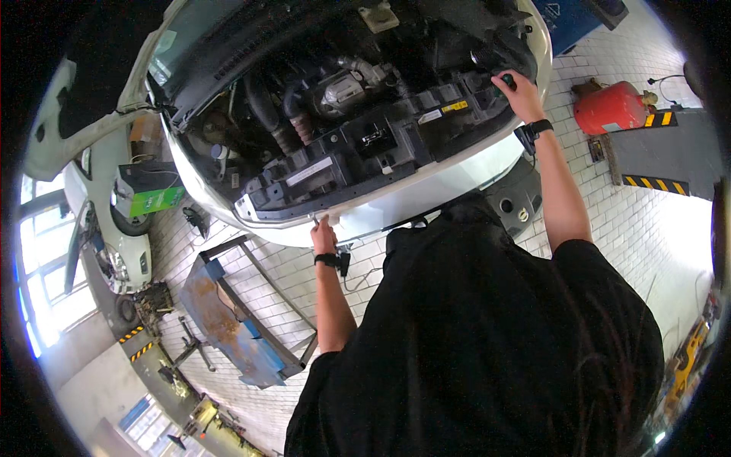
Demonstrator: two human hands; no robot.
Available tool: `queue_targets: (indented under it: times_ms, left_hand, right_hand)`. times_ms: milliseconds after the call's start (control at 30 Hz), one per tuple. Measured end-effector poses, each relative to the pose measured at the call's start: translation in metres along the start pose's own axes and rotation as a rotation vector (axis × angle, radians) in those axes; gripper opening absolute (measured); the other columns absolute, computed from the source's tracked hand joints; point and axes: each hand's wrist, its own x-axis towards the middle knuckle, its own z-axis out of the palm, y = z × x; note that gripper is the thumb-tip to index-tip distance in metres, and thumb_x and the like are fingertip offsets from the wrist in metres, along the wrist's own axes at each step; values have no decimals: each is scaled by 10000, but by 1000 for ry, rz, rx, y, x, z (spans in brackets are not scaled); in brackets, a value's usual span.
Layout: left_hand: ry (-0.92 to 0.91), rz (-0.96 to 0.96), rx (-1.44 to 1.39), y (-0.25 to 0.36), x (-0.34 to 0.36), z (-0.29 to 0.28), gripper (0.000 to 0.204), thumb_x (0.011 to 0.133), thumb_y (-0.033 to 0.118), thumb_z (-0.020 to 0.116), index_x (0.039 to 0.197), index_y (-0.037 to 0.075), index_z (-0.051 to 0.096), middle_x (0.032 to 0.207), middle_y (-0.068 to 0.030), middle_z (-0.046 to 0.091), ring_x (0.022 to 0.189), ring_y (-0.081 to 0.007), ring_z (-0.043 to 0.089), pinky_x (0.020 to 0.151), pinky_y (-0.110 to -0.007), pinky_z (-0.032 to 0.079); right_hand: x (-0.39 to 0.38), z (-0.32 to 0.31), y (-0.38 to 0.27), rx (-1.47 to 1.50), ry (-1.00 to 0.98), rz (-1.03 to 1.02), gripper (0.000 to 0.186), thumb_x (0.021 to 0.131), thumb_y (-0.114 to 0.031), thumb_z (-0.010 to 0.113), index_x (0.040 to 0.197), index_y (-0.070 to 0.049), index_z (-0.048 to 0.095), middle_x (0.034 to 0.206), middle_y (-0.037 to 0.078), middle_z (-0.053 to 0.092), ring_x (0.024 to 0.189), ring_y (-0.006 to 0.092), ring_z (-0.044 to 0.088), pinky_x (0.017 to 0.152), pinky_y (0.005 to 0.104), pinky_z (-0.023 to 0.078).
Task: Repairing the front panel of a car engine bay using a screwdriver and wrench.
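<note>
A white car's open engine bay point(335, 99) lies in front of me, and my black-clad body leans over its front edge. My right hand point(520, 94) is over the bay's right front corner, its fingers closed round a small dark green handle point(508, 79); what the handle belongs to is hidden. At the front edge left of the middle, my left hand point(324, 236) is closed with its fingertips against the white bumper rim point(293, 227). Whatever it may pinch is too small to make out. The black front panel point(365, 152) runs between my hands.
On the right are a red tank point(613, 108) and a grey ramp point(662, 152) with striped edges. A metal frame with a rusty panel point(217, 308) stands at the lower left. Behind it is a second white car point(122, 244), with a green-and-black box point(152, 190) nearby.
</note>
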Motion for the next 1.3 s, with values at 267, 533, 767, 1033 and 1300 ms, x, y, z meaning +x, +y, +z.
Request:
queue_targets:
  times_ms: [267,533,767,1033,1300]
  left_hand:
    - [163,-232,22,-103,-75,-57,416,861,326,564,557,185,317,428,38,293,315,-101,280,309,-261,207]
    - [279,-503,9,-190,-168,-62,386,815,345,573,572,190,318,460,33,241,338,-137,235,353,-305,175]
    - [271,-540,-55,-173,-181,-45,399,839,343,549,561,191,306,450,42,263,333,-111,249,341,-292,189]
    - [314,-517,-106,-171,-168,-50,389,823,337,581,572,184,327,453,47,274,335,-105,253,341,-284,185]
    - [322,-466,-49,-177,-174,-71,391,826,348,574,584,179,317,455,37,256,336,-114,252,339,-288,188]
  right_hand:
    - [10,25,39,99,151,-180,268,842,-294,685,954,-59,617,819,135,614,659,287,587,637,386,474]
    - [24,22,51,182,97,-259,250,856,-276,671,978,-72,591,844,129,609,630,276,581,620,387,477]
    - [28,18,54,146,-20,-312,238,874,-275,648,995,-84,573,849,126,615,651,280,604,613,389,486]
    - [27,18,52,85,-43,-344,240,887,-295,626,998,-89,574,869,135,605,658,286,607,623,413,487]
    - [24,27,49,78,-8,-308,247,892,-296,618,999,-79,567,893,142,606,698,313,607,649,431,490]
